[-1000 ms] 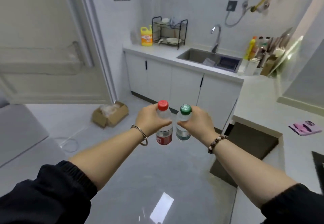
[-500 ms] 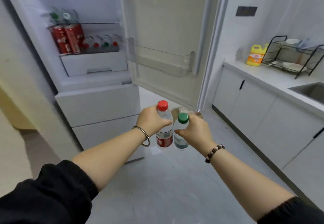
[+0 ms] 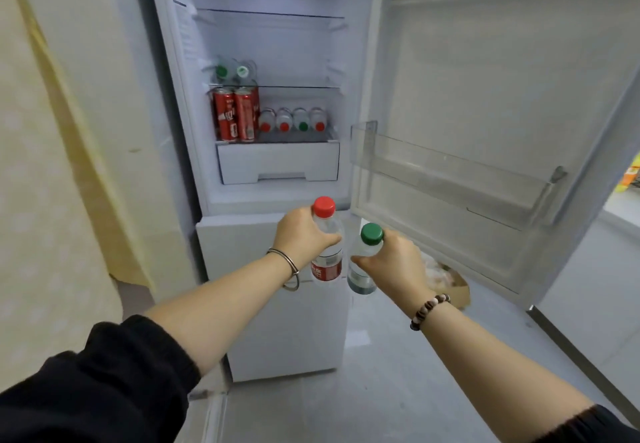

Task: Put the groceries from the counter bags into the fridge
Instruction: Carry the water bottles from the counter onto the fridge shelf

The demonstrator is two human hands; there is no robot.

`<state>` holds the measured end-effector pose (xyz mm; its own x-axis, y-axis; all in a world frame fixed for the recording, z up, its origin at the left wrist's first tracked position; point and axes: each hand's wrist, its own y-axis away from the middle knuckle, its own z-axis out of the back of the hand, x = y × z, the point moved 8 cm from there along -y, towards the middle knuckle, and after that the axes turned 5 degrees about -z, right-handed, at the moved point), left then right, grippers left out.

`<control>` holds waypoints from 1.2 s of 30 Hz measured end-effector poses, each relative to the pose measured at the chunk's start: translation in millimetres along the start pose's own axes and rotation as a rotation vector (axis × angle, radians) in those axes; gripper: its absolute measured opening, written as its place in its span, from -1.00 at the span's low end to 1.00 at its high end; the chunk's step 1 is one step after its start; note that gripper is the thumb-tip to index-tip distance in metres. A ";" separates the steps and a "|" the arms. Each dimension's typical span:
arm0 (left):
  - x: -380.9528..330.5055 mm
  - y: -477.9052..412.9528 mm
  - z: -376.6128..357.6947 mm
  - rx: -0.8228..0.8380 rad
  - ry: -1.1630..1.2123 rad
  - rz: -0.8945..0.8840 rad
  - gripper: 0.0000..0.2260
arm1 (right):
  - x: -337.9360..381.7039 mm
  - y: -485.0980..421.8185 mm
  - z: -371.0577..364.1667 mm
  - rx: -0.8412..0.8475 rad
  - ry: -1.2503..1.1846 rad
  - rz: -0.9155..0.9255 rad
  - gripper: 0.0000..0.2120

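The left hand [image 3: 302, 234] wraps its fingers around the upper body of a red-capped water bottle [image 3: 327, 245], just below the cap. The bottle stands nearly upright, its long axis vertical, cap pointing up and tipped slightly toward the fridge [image 3: 277, 165]. The right hand [image 3: 393, 262] closes its fingers on the neck of a green-capped water bottle [image 3: 363, 262], also near upright with its cap up, the body hanging below the fingers. The two bottles sit side by side, nearly touching, between the hands. Beyond the fingertips, the open fridge holds red cans [image 3: 235, 113] and lying bottles [image 3: 292, 119] on a shelf, caps facing outward. The door bin [image 3: 450, 172] lies above the right fingers.
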<state>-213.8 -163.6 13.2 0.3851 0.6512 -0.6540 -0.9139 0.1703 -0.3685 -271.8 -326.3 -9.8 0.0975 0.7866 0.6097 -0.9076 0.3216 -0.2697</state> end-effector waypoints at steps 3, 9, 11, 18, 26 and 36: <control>13.8 -30.7 19.6 -0.032 0.005 -0.029 -0.76 | 19.4 -24.9 -10.2 -0.055 -0.057 -0.013 -0.63; 21.3 -86.6 48.5 -0.120 0.037 -0.079 -0.80 | 52.6 -74.9 -17.0 -0.109 -0.123 0.032 -0.69; 20.9 -104.7 52.5 -0.138 0.045 -0.114 -0.80 | 64.3 -95.2 -19.8 -0.123 -0.139 0.053 -0.68; 43.7 -184.0 49.8 -0.191 0.008 -0.153 -0.68 | 94.4 -176.9 -36.8 -0.164 -0.181 0.129 -0.67; 43.5 -271.0 76.3 -0.325 -0.028 -0.263 -0.62 | 129.0 -262.7 -48.4 -0.233 -0.259 0.225 -0.64; 29.4 -316.3 122.0 -0.524 0.109 -0.450 -0.65 | 177.2 -318.4 -31.7 -0.372 -0.438 0.320 -0.83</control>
<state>70.9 -108.1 191.1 0.7471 0.5187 -0.4157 -0.4910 0.0090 -0.8711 47.4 -272.6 160.5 -0.4007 0.6115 0.6823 -0.6544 0.3302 -0.6802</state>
